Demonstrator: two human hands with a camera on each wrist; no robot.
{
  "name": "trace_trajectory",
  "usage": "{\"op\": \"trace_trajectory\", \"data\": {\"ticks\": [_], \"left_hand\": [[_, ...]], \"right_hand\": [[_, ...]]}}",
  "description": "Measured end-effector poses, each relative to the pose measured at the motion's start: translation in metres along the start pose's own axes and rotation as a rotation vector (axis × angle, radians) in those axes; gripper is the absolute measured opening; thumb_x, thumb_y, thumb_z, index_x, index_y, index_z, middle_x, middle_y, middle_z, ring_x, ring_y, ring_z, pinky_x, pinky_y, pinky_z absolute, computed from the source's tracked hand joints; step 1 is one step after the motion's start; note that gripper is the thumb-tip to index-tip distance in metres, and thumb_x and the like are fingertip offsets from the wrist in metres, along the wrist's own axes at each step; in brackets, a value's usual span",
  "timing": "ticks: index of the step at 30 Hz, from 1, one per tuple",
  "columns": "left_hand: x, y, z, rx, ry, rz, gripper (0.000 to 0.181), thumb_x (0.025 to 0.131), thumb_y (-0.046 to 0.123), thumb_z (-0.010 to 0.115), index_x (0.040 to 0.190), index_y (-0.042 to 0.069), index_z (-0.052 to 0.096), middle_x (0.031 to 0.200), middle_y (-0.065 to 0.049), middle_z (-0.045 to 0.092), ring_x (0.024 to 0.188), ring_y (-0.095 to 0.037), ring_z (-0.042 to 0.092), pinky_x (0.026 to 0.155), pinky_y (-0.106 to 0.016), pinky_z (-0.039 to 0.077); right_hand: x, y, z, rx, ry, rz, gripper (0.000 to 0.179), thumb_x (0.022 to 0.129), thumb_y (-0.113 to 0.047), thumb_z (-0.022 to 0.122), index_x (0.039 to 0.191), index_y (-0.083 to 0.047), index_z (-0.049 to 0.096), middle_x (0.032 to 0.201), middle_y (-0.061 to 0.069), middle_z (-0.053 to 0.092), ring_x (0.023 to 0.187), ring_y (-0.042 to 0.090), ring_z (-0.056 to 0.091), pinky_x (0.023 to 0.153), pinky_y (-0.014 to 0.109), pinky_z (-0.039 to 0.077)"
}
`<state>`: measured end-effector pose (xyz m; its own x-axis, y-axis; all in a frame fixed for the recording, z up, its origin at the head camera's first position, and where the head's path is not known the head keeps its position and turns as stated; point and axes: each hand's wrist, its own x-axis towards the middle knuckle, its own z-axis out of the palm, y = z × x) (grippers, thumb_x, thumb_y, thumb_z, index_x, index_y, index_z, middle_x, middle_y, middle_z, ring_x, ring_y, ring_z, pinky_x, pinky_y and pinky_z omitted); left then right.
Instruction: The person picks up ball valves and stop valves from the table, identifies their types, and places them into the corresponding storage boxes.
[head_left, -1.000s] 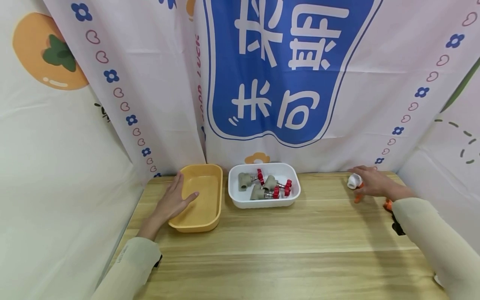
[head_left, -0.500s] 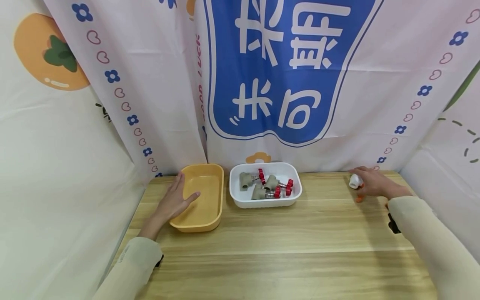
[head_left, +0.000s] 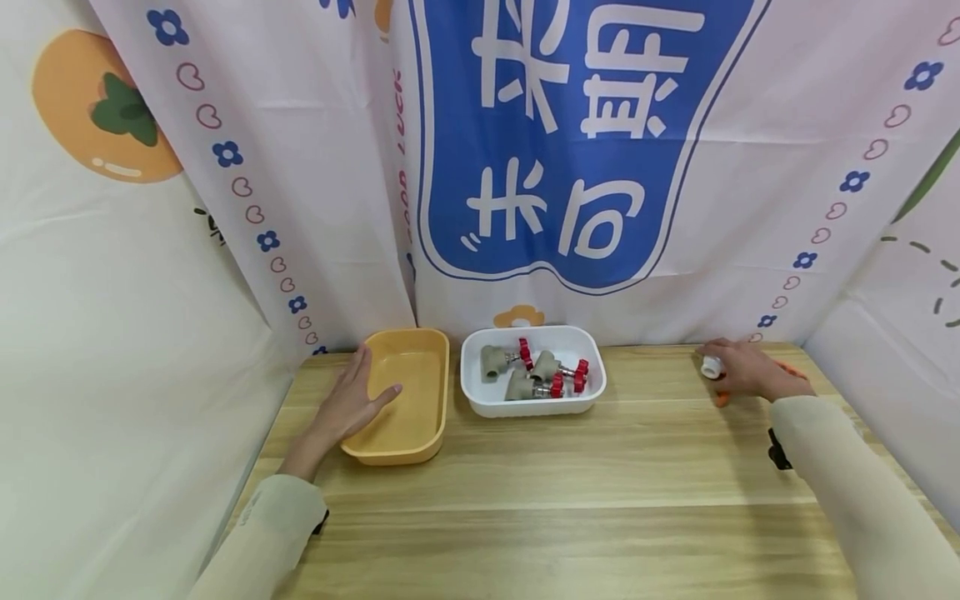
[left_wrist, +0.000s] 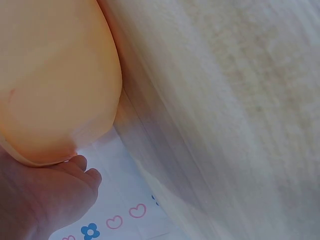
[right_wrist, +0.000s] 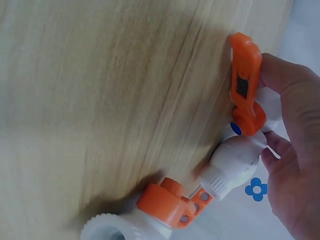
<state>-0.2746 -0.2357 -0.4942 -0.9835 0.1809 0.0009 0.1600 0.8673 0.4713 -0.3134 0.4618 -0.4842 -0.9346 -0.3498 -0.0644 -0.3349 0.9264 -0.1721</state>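
Valve, orange-levered, three o'clock from white tray, pinched in our right grip; left grip straight-fingered on yellow tray, nine-o'clock side. Pickup seems in hand; steady lift called for next.

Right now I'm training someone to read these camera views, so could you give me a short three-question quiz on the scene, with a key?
1. How many red-handled valves lie in the white tray?
2. True or false: the left hand is inside the white tray.
3. Which does the right hand touch?
A) the white tray
B) an orange-handled valve
C) one of the red-handled valves

Key
1. Three
2. False; it is at the yellow tray
3. B
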Motion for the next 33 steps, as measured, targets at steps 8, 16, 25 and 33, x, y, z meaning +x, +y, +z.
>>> {"op": "trace_trajectory", "data": {"ticks": [8, 16, 25, 33], "left_hand": [[0.0014, -0.0009, 0.0012, 0.001, 0.002, 0.002, 0.105, 0.106, 0.064, 0.049, 0.166, -0.005, -0.004, 0.176, -0.025, -0.005, 0.161, -0.048, 0.003, 0.129, -0.064, 0.009], [0.0008, -0.0007, 0.0011, 0.003, 0.010, 0.003, 0.105, 0.106, 0.064, 0.048, 0.167, -0.005, -0.002, 0.176, -0.026, -0.004, 0.160, -0.051, 0.006, 0.128, -0.066, 0.011], [0.0003, -0.0004, 0.0009, 0.003, 0.008, 0.003, 0.106, 0.106, 0.066, 0.047, 0.166, -0.005, -0.003, 0.176, -0.026, -0.004, 0.161, -0.049, 0.004, 0.129, -0.065, 0.009], [-0.0004, 0.0000, 0.0004, 0.001, 0.008, 0.007, 0.106, 0.106, 0.065, 0.048, 0.166, -0.005, -0.004, 0.176, -0.026, -0.005, 0.161, -0.048, 0.004, 0.129, -0.065, 0.009]], "right_hand": [[0.0022, 0.0021, 0.0036, -0.004, 0.021, 0.002, 0.050, 0.087, -0.007, 0.080, 0.134, 0.002, 0.067, 0.137, 0.035, 0.060, 0.109, 0.051, 0.062, 0.095, 0.070, 0.049], [0.0017, 0.0068, 0.0068, 0.019, 0.051, -0.009, 0.037, 0.087, -0.007, 0.080, 0.123, -0.003, 0.072, 0.128, 0.031, 0.066, 0.099, 0.042, 0.062, 0.088, 0.063, 0.050], [0.0051, 0.0072, 0.0095, 0.026, 0.056, 0.012, 0.039, 0.089, -0.010, 0.082, 0.126, -0.002, 0.071, 0.128, 0.030, 0.065, 0.108, 0.049, 0.059, 0.091, 0.067, 0.049], [0.0053, 0.0052, 0.0091, 0.003, 0.070, -0.011, 0.041, 0.090, -0.010, 0.082, 0.128, 0.001, 0.069, 0.124, 0.029, 0.066, 0.106, 0.048, 0.060, 0.091, 0.066, 0.050]]}}
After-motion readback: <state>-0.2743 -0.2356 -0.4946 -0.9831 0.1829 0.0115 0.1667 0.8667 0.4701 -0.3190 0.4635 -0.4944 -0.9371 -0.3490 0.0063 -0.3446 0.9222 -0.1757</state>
